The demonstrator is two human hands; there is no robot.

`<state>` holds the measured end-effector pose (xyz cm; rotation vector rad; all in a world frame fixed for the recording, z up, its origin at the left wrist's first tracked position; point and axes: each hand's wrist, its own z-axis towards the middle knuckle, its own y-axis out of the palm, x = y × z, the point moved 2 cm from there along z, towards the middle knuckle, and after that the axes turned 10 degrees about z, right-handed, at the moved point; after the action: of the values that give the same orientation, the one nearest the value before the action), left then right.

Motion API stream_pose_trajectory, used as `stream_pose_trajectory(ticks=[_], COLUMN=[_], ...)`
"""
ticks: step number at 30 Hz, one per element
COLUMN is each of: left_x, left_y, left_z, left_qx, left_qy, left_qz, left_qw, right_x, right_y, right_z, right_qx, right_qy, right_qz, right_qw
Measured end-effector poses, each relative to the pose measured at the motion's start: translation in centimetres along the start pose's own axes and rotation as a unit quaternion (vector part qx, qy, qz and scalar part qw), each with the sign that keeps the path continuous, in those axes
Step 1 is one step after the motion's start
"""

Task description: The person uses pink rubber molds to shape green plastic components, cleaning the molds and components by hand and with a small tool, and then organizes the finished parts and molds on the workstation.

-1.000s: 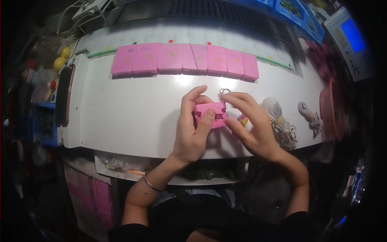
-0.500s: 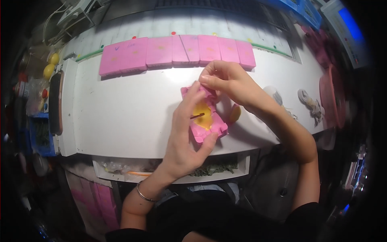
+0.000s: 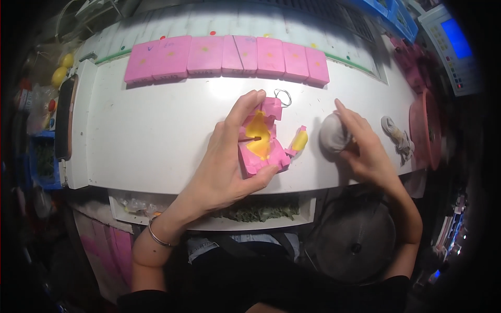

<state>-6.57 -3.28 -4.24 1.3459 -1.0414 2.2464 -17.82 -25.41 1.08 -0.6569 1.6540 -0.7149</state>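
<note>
My left hand (image 3: 214,151) is closed around a pink mould half (image 3: 279,156), its thumb at the near edge and fingers along the far left side. A yellow-coated hollow (image 3: 258,130) with a dark slit shows in the mould. A thin wire loop (image 3: 283,97) sits at the mould's far end. Just right of it lies a small pink and yellow mould piece (image 3: 299,142) on the table. My right hand (image 3: 368,151) has its fingers and thumb about the right side of a round grey-white cloth pouch (image 3: 333,134); part of the grip is hidden.
A row of pink blocks (image 3: 206,55) lines the back of the white table (image 3: 141,130). On the right are a crumpled cloth (image 3: 399,138) and a reddish basin (image 3: 425,128). An open drawer (image 3: 308,208) holds green scraps below the front edge.
My right hand has left the far end of the mould and moved right, onto the cloth pouch, which has shifted slightly left. My left hand still holds the mould half.
</note>
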Motion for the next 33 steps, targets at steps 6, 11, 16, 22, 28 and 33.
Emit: stream_pose_trajectory(ticks=[6,11,16,22,28,33], left_x=[-0.4,-0.8,-1.2,-1.0,-1.6,-0.5], left_y=[-0.4,-0.3,-0.8,-0.3,-0.6,-1.2], left_z=[0.8,0.9,0.7,1.0,0.9,0.7], left_qx=[-0.013,0.002,-0.015,0.012,0.0,0.024], left_qy=[-0.008,-0.013,-0.053,-0.035,-0.063,-0.055], left_qz=[0.049,0.068,0.065,0.04,-0.039,0.032], left_qw=[0.999,0.998,0.996,0.999,0.997,0.998], right_x=[-7.6,-6.1,-9.4,-7.2,-10.3,-10.0], right_y=[1.3,5.3,3.2,4.1,3.2,2.4], right_z=[3.0,5.3,4.6,4.7,5.0,4.4], right_qx=[0.224,0.156,0.036,0.177,0.039,0.243], right_qy=[-0.356,-0.46,-0.32,-0.454,-0.339,-0.425], right_qz=[-0.171,-0.341,-0.304,-0.371,-0.34,-0.319], right_qw=[0.891,0.805,0.897,0.791,0.876,0.812])
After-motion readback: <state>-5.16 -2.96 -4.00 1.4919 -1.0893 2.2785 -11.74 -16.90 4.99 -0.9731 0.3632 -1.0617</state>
